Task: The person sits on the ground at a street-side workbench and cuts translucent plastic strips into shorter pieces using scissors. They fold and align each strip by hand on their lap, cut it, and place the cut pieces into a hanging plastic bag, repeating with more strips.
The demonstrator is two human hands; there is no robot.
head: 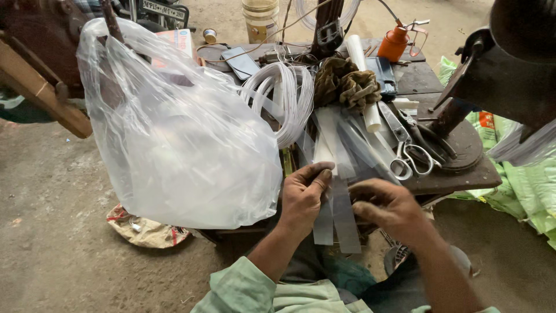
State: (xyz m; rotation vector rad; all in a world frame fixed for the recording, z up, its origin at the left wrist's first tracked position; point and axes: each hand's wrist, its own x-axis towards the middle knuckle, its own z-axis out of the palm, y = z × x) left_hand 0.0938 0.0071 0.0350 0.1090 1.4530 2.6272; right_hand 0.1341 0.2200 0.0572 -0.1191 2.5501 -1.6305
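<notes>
Both hands, left (302, 197) and right (387, 207), pinched clear strips (341, 214) overhanging the worktop (457, 177); loosened grip likely meant strips sliding to floor.

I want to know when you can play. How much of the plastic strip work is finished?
Done, it seems: a big plastic bag already hangs bulging beside the bench. In hand: the left hand presses its thumb on clear strips at the bench edge, and the right hand pinches them in its grip. Left: more strips lie spread on the bench, by a coil of white cord and scissors. Plenty seems left.
</notes>
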